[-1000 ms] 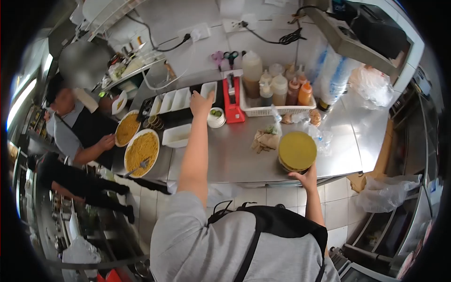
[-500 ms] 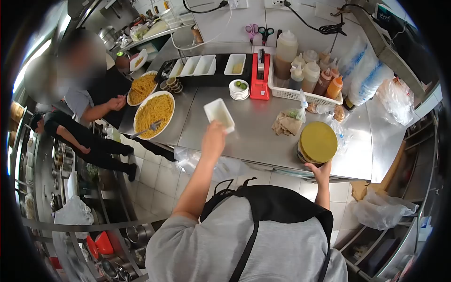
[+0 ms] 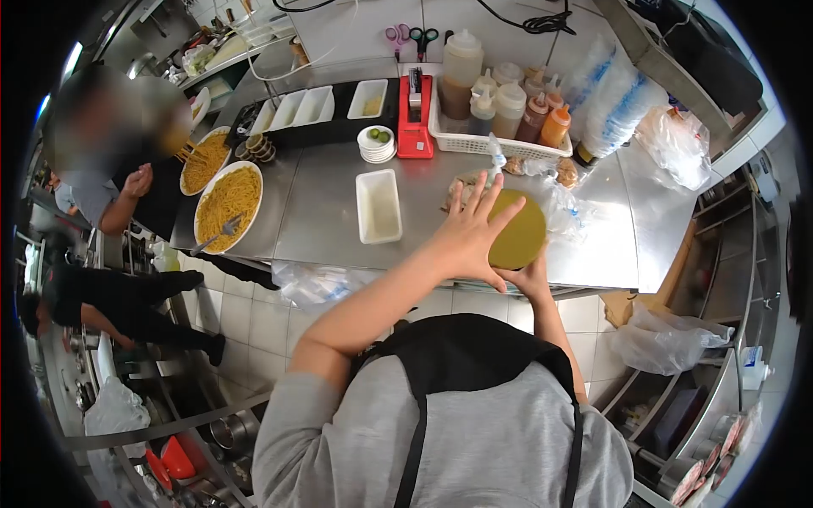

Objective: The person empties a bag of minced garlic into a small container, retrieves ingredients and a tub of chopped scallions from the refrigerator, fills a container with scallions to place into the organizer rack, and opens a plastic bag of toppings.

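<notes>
My right hand [image 3: 533, 273] holds a jar with a yellow-green lid [image 3: 518, 230] from its near side, at the front edge of the steel counter. Over the lid's left side, my left hand [image 3: 476, 234] is spread with its fingers wide apart and nothing in it; whether it touches the lid is unclear. A white rectangular tub [image 3: 378, 207] stands on the counter left of my hands. Behind the jar, partly covered by my left hand, lies a crumpled brown cloth or paper [image 3: 453, 195].
Two oval plates of noodles [image 3: 229, 207] stand at the left, beside a co-worker [image 3: 102, 182]. A red dispenser [image 3: 416, 118], small stacked dishes [image 3: 377, 146] and a basket of sauce bottles [image 3: 500, 146] line the back. Plastic bags [image 3: 673, 148] are at the right.
My left hand took the white tub from the back row, put it on the counter, let go and moved right to the jar. My right hand has kept hold of the jar.
</notes>
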The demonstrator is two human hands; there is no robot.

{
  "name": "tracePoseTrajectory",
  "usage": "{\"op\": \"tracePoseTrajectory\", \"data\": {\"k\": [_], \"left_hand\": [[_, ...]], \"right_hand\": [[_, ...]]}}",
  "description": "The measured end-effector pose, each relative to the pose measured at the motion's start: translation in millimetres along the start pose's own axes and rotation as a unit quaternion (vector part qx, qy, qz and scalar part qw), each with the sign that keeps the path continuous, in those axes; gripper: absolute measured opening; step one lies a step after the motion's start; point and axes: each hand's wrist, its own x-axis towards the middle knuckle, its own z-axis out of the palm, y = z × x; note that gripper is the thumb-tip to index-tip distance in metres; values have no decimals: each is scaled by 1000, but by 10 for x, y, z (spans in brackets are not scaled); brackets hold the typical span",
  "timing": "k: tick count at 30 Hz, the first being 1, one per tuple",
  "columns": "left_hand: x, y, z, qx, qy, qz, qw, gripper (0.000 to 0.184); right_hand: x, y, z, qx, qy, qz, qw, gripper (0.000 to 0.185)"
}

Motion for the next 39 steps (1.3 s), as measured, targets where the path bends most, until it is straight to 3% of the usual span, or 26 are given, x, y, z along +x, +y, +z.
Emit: {"op": "tracePoseTrajectory", "data": {"k": [3, 9, 12, 13, 14, 16, 17, 20, 21, 25, 28, 30, 32, 33, 37, 39], "left_hand": [[161, 2, 173, -44, -34, 12, 998, 125], [183, 147, 250, -135, 6, -121, 983, 121], [206, 129, 317, -317, 84, -199, 923, 120], [202, 69, 350, -386, 88, -211, 894, 109], [206, 41, 347, -512, 93, -244, 818, 103], [201, -22, 327, -726, 94, -295, 614, 91], [134, -195, 420, -816, 24, -245, 522, 68], [9, -263, 384, -907, 3, -240, 347, 59], [-20, -299, 509, -911, 4, -231, 343, 58], [-45, -327, 1138, -853, 84, -341, 386, 50], [-14, -269, 1542, -759, 185, -389, 488, 47], [23, -172, 1539, -601, 217, -385, 666, 51], [57, -87, 1564, -407, 235, -360, 806, 55], [61, -43, 1589, -422, 245, -339, 805, 62], [26, -26, 1624, -301, 165, -323, 882, 69], [-46, 71, 1296, -414, 198, -192, 867, 79]], "right_hand": [[10, -5, 50, -51, 29, -58, 997, 115], [-86, -82, 134, -128, 120, -77, 982, 118], [-161, -83, 109, -187, 174, -75, 964, 121], [-176, -59, 63, -180, 186, -70, 963, 121], [-197, -25, 10, -173, 198, -67, 962, 121], [-283, 78, -75, -143, 211, -42, 966, 123], [-328, 98, -124, -129, 212, -31, 968, 123], [-460, 123, -292, -103, 228, 1, 968, 121], [-497, 79, -341, -88, 238, 18, 967, 120], [-570, -82, -566, -65, 273, 55, 958, 117], [-511, -293, -705, -61, 295, 53, 952, 114], [-440, -373, -733, -51, 310, 46, 948, 113], [-388, -356, -745, -67, 304, 32, 950, 111], [-353, -389, -744, -77, 298, 28, 951, 110], [-187, -506, -614, -53, 271, 23, 961, 110], [-104, -530, -520, -56, 243, 14, 968, 110]]}}
